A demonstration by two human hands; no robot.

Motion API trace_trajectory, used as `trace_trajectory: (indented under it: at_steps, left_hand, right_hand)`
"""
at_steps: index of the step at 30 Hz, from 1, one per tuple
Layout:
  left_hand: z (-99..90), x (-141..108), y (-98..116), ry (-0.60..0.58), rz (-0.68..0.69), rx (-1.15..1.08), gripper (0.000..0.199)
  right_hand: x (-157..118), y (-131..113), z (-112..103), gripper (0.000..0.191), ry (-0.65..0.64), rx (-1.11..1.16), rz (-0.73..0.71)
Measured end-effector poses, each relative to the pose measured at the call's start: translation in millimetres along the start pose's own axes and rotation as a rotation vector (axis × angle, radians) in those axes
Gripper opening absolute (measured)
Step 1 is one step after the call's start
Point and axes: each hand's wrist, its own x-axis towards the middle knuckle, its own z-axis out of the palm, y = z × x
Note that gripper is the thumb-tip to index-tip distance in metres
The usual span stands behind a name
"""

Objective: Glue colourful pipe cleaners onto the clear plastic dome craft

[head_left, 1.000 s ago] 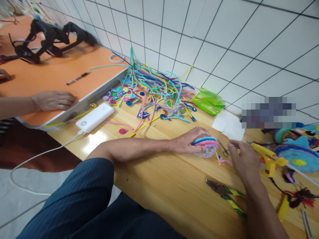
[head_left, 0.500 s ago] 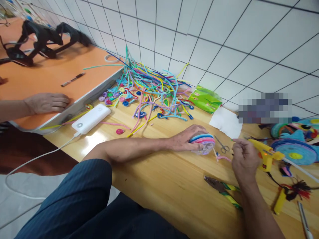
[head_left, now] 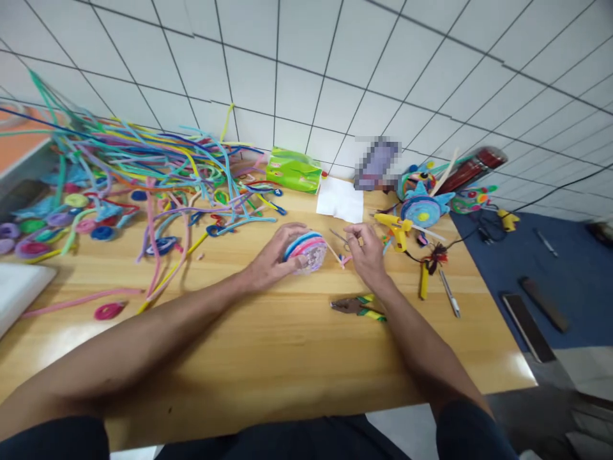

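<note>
My left hand (head_left: 278,259) grips a round, banded piece of coiled pipe cleaners (head_left: 312,253) in blue, white, pink and lilac, held a little above the table. A pale strip hangs from its right side. Across from it, my right hand (head_left: 368,252) has its fingers curled together in a pinch; what is between them is too small to make out. Small scissors (head_left: 339,236) lie just left of its fingertips, their handles partly covered by the hand. Pliers (head_left: 357,306) with green and yellow grips rest below my right wrist.
A yellow glue gun (head_left: 395,227) lies right of my right hand, near a blue coiled fish shape (head_left: 424,207). A utility knife (head_left: 450,294) is farther right. Loose pipe cleaners (head_left: 191,160) pile up at the left, with white paper (head_left: 340,199) and a green packet (head_left: 293,170) by the wall.
The view has swung right, so the other person's hand has left the picture. My right hand has come closer to the coiled piece and now overlaps the scissors. My left hand keeps its grip.
</note>
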Motion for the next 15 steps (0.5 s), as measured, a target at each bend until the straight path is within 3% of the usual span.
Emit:
trace_trajectory:
  at_steps: [15]
  left_hand:
    - [-3.9, -0.1, 8.7, -0.008, -0.022, 0.026, 0.055]
  right_hand:
    - [-9.7, 5.0, 9.3, 0.022, -0.015, 0.193, 0.147]
